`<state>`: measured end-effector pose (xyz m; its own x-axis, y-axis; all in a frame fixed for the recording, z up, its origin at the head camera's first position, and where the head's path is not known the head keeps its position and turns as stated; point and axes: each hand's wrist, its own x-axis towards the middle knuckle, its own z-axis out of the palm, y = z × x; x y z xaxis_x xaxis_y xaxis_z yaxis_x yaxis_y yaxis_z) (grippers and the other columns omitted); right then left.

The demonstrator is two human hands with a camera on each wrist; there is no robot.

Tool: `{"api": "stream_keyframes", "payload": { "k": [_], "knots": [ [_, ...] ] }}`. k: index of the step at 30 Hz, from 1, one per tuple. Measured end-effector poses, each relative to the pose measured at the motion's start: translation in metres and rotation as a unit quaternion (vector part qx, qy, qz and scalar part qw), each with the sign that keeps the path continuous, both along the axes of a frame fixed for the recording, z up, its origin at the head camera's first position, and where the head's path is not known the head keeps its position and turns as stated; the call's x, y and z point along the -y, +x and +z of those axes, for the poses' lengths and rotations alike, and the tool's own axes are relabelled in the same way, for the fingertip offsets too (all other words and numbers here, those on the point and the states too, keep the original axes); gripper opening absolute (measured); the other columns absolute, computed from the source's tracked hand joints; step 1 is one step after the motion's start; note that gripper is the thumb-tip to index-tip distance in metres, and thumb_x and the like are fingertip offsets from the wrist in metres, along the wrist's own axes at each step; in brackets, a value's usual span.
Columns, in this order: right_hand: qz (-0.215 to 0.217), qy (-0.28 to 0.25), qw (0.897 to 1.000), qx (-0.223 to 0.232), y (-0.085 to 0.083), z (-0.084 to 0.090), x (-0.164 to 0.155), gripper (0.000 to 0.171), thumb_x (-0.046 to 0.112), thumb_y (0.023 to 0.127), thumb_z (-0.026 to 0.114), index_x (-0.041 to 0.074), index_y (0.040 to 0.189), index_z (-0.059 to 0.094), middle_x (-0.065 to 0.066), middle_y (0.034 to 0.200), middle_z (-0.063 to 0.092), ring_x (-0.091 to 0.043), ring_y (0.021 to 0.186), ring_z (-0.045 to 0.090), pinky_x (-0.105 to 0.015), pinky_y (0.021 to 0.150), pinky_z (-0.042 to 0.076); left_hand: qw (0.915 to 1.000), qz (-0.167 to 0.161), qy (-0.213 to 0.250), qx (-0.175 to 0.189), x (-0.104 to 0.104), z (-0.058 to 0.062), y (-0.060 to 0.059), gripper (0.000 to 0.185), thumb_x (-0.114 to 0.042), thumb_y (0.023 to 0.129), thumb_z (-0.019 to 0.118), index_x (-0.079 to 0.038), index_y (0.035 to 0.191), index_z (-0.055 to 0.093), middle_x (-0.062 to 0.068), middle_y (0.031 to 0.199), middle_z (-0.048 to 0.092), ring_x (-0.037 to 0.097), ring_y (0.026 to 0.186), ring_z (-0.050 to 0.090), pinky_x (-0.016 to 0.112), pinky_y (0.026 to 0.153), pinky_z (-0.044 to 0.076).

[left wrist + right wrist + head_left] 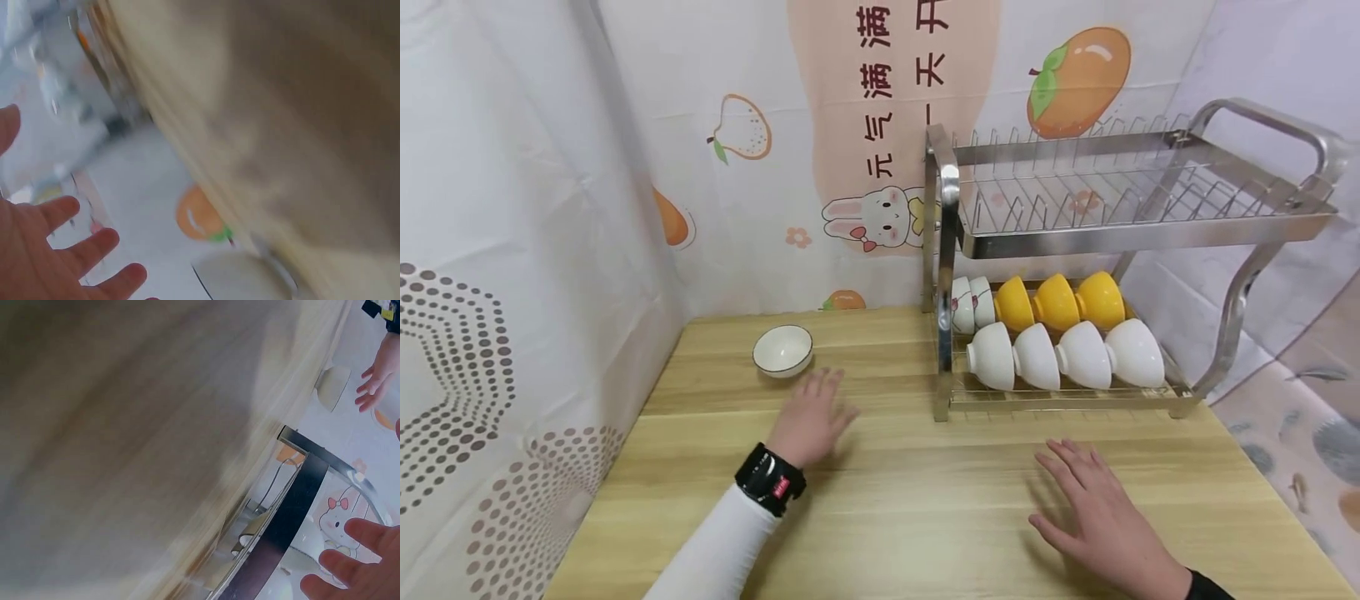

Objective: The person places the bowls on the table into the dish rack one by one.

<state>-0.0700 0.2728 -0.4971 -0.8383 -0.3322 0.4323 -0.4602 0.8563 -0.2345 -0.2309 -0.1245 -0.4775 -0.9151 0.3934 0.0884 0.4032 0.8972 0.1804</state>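
A person stands at a pale wooden bench [925, 500] with both hands out over it, palms down. The left hand [811, 421], left of centre in the head view, has its fingers spread wide and holds nothing; its fingertips are just short of a small white ceramic bowl with a thin dark rim [783, 350], which sits upright on the bench in the centre-left of the frame. The right hand [1093, 508], at the lower right, is also flat and spread, empty, hovering or resting in front of a two-tier stainless steel dish rack [1138, 229]. The rack's lower tier holds a row of white bowls [1063, 356] on their sides with yellow bowls [1056, 302] behind them; the upper tier looks bare. Both wrist views are blurred. The lone bowl looks light, rigid, smooth and breakable; a hold across its rim or cupped around its wall would seem safest.
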Motion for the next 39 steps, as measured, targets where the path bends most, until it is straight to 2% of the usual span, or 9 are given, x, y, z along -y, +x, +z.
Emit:
{"api": "stream_keyframes", "payload": {
  "k": [6, 9, 14, 19, 22, 26, 30, 33, 39],
  "knots": [
    [-0.012, -0.007, 1.000, 0.000, 0.004, -0.001, -0.006, 0.077, 0.043, 0.074, 0.084, 0.004, 0.134, 0.057, -0.018, 0.138, 0.052, -0.038, 0.128, 0.044, -0.032, 0.121, 0.003, 0.9949, 0.091, 0.043, -0.002, 0.033, 0.008, -0.037, 0.077, -0.044, 0.095, 0.063, -0.006, 0.154, 0.030, 0.029, 0.151, 0.034, 0.049, 0.138, 0.032, 0.064, 0.111, 0.027],
    [-0.013, -0.006, 1.000, -0.006, 0.005, -0.002, -0.009, 0.076, 0.044, 0.074, 0.083, 0.003, 0.133, 0.057, -0.018, 0.137, 0.053, -0.038, 0.127, 0.044, -0.031, 0.121, 0.002, 0.9933, 0.112, 0.027, -0.004, 0.044, 0.005, -0.051, 0.077, -0.037, 0.093, 0.068, -0.005, 0.153, 0.032, 0.031, 0.145, 0.041, 0.051, 0.132, 0.040, 0.064, 0.107, 0.032],
    [-0.010, -0.012, 1.000, -0.011, 0.005, -0.003, -0.012, 0.075, 0.045, 0.075, 0.083, 0.003, 0.132, 0.058, -0.018, 0.136, 0.053, -0.039, 0.126, 0.045, -0.030, 0.121, 0.002, 0.9927, 0.119, -0.017, 0.012, 0.052, -0.001, -0.065, 0.073, -0.028, 0.091, 0.071, -0.006, 0.151, 0.036, 0.027, 0.133, 0.055, 0.048, 0.115, 0.056, 0.060, 0.102, 0.039],
    [-0.008, -0.010, 1.000, -0.009, 0.003, -0.003, -0.013, 0.073, 0.048, 0.078, 0.080, 0.005, 0.133, 0.058, -0.018, 0.136, 0.053, -0.040, 0.126, 0.045, -0.032, 0.121, 0.003, 0.9926, 0.112, -0.044, 0.019, 0.050, -0.005, -0.071, 0.058, -0.028, 0.093, 0.069, -0.004, 0.142, 0.049, 0.023, 0.114, 0.068, 0.042, 0.102, 0.065, 0.055, 0.093, 0.046],
    [-0.011, -0.008, 1.000, -0.003, 0.003, -0.002, -0.013, 0.072, 0.047, 0.078, 0.080, 0.006, 0.132, 0.058, -0.018, 0.137, 0.053, -0.040, 0.127, 0.044, -0.032, 0.121, 0.003, 0.9928, 0.108, -0.049, 0.016, 0.048, -0.008, -0.074, 0.053, -0.029, 0.093, 0.069, -0.005, 0.138, 0.053, 0.020, 0.110, 0.070, 0.040, 0.097, 0.067, 0.054, 0.087, 0.048],
    [-0.022, -0.007, 1.000, 0.013, 0.004, -0.003, -0.013, 0.071, 0.043, 0.076, 0.083, 0.007, 0.132, 0.058, -0.017, 0.138, 0.052, -0.038, 0.128, 0.043, -0.035, 0.121, 0.007, 0.9938, 0.102, -0.044, 0.005, 0.044, -0.009, -0.079, 0.042, -0.019, 0.091, 0.071, -0.005, 0.129, 0.060, 0.019, 0.106, 0.071, 0.039, 0.092, 0.067, 0.053, 0.082, 0.051],
    [-0.024, -0.007, 1.000, 0.015, 0.006, -0.005, -0.014, 0.071, 0.043, 0.076, 0.083, 0.007, 0.132, 0.058, -0.017, 0.138, 0.051, -0.038, 0.128, 0.043, -0.040, 0.121, 0.012, 0.9946, 0.099, -0.033, 0.000, 0.044, -0.009, -0.081, 0.027, -0.006, 0.091, 0.064, -0.007, 0.118, 0.068, 0.018, 0.101, 0.072, 0.039, 0.088, 0.067, 0.053, 0.076, 0.052],
    [-0.021, -0.008, 1.000, 0.006, 0.006, -0.006, -0.014, 0.071, 0.044, 0.077, 0.082, 0.007, 0.133, 0.057, -0.017, 0.138, 0.051, -0.038, 0.128, 0.043, -0.040, 0.121, 0.011, 0.9949, 0.095, -0.032, -0.004, 0.045, -0.007, -0.080, 0.028, -0.001, 0.090, 0.060, -0.008, 0.116, 0.070, 0.017, 0.100, 0.072, 0.039, 0.088, 0.068, 0.053, 0.075, 0.053],
    [-0.021, -0.010, 1.000, -0.002, 0.007, -0.005, -0.015, 0.071, 0.042, 0.076, 0.082, 0.007, 0.132, 0.058, -0.017, 0.137, 0.052, -0.038, 0.128, 0.043, -0.036, 0.121, 0.008, 0.9969, 0.069, -0.012, -0.034, 0.047, -0.011, -0.071, 0.025, -0.003, 0.089, 0.065, -0.007, 0.113, 0.071, 0.015, 0.098, 0.073, 0.037, 0.086, 0.067, 0.053, 0.074, 0.051]
  ]
}}
